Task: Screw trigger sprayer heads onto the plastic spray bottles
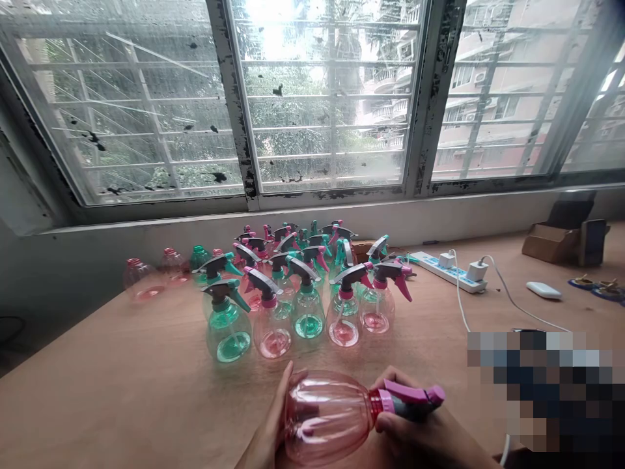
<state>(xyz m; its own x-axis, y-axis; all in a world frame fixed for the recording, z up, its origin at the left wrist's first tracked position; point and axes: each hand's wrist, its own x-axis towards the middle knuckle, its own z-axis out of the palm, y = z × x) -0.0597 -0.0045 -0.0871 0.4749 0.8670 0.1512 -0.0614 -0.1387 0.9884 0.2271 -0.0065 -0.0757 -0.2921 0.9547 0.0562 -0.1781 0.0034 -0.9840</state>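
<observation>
A clear pink spray bottle [327, 417] lies sideways between my hands, above the near part of the table. My left hand [271, 420] is wrapped round its base end, with most of the fingers hidden behind the plastic. At the other end my right hand [415, 430] grips the neck and the pink and black spray head [413, 398], which sits at the bottle's mouth. Just beyond stand several upright spray bottles, among them a green one [229, 335] and a pink one [272, 332], with trigger heads on.
Bottles without spray heads, such as a pink one [141, 280], stand at the far left. To the right are a white power strip [449, 270] with chargers and cables, a white case [543, 290] and a cardboard box [547, 244]. Windows rise behind the table [122, 378].
</observation>
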